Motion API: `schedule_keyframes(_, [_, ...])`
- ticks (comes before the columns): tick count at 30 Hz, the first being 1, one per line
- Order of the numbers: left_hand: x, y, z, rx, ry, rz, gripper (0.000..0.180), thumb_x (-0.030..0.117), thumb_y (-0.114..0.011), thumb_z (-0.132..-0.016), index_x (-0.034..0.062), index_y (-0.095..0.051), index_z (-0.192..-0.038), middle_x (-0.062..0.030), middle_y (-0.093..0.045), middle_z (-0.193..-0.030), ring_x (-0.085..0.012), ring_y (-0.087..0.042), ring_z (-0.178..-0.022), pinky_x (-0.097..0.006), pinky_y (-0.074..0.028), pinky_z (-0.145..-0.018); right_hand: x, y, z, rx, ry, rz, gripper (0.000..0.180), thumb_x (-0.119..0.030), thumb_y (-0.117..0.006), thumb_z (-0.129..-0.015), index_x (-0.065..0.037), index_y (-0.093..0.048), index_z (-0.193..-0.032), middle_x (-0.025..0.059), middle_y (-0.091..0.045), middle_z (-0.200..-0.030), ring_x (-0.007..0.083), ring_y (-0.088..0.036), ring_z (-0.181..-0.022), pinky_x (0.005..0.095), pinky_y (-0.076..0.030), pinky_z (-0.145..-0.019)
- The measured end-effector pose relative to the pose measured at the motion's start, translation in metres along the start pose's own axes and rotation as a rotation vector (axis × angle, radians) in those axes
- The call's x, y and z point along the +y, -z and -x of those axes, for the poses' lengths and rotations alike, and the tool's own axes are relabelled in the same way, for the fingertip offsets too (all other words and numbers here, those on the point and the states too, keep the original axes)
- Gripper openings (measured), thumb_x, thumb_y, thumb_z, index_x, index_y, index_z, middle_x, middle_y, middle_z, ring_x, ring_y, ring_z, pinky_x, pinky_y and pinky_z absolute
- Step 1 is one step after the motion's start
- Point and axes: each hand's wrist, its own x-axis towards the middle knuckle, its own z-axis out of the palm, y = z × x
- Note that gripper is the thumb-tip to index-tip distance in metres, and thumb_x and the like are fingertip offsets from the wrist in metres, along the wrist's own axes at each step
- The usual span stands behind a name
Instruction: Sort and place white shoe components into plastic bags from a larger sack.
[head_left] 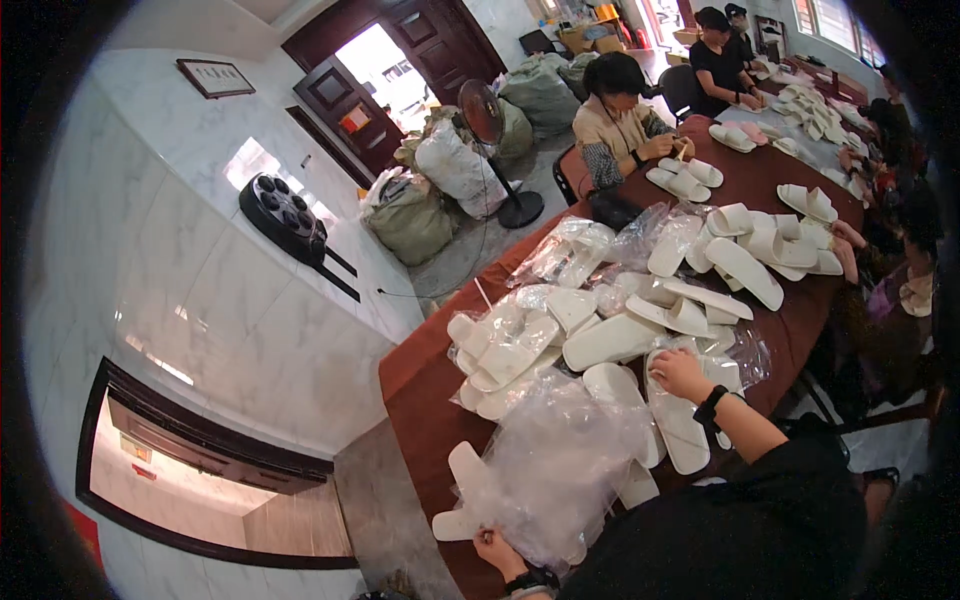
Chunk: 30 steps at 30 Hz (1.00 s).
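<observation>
Crinkled clear plastic bags lie heaped over flat white slippers on the reddish-brown table. The nearest slipper runs lengthwise away from the person. The right hand rests curled on it, fingers bent. The left hand pinches the bag's lower edge beside another white slipper

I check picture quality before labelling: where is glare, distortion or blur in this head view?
Head view: daylight blows out the open doorway; the fisheye bends the marble wall and darkens the corners; the clear plastic bag at the left hand shows soft glare; the right hand on white slippers looks sharp.
</observation>
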Motion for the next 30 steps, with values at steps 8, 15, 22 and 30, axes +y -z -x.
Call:
schedule_keyframes(8, [0.038,-0.011,0.017,-0.349,-0.251,-0.136,0.031,0.001,-0.049,-0.084,-0.0061,-0.061,-0.111,-0.0177,-0.06,-0.104,-0.021,-0.061,-0.088,-0.027,-0.049,-0.077,-0.019,-0.03,0.016,-0.317,0.041,0.286,0.052,-0.028,-0.06,-0.078,-0.005,-0.046,-0.123,0.0175,-0.066,-0.085,0.0285,-0.066,-0.079,0.0434,-0.048,-0.065])
schedule_keyframes(15, [0.011,0.014,0.008,-0.298,-0.013,-0.047,0.043,0.01,-0.05,-0.083,-0.0013,-0.051,-0.125,-0.015,-0.06,-0.1,-0.0297,-0.054,-0.093,-0.035,-0.044,-0.081,-0.008,-0.074,-0.024,-0.497,0.053,0.161,0.03,-0.023,-0.056,-0.076,-0.01,-0.063,-0.102,0.0133,-0.068,-0.088,0.0289,-0.066,-0.085,0.046,-0.05,-0.065])
schedule_keyframes(22, [0.024,0.013,0.003,-0.418,-0.107,-0.078,0.033,-0.002,-0.05,-0.08,-0.0072,-0.061,-0.111,-0.0186,-0.061,-0.11,-0.0234,-0.059,-0.099,-0.029,-0.048,-0.085,0.049,0.078,-0.119,-0.015,-0.075,-0.358,0.033,-0.024,-0.053,-0.083,-0.013,-0.062,-0.112,0.012,-0.066,-0.085,0.0244,-0.063,-0.072,0.0374,-0.049,-0.067])
schedule_keyframes(30, [0.061,-0.011,0.008,-0.426,0.107,0.182,0.038,-0.002,-0.052,-0.083,-0.009,-0.053,-0.12,-0.0169,-0.056,-0.118,-0.0259,-0.056,-0.105,-0.033,-0.047,-0.089,0.014,0.28,-0.113,0.254,0.247,-1.023,0.041,-0.015,-0.05,-0.085,-0.004,-0.055,-0.125,-0.003,-0.06,-0.096,0.005,-0.049,-0.077,0.0192,-0.041,-0.069])
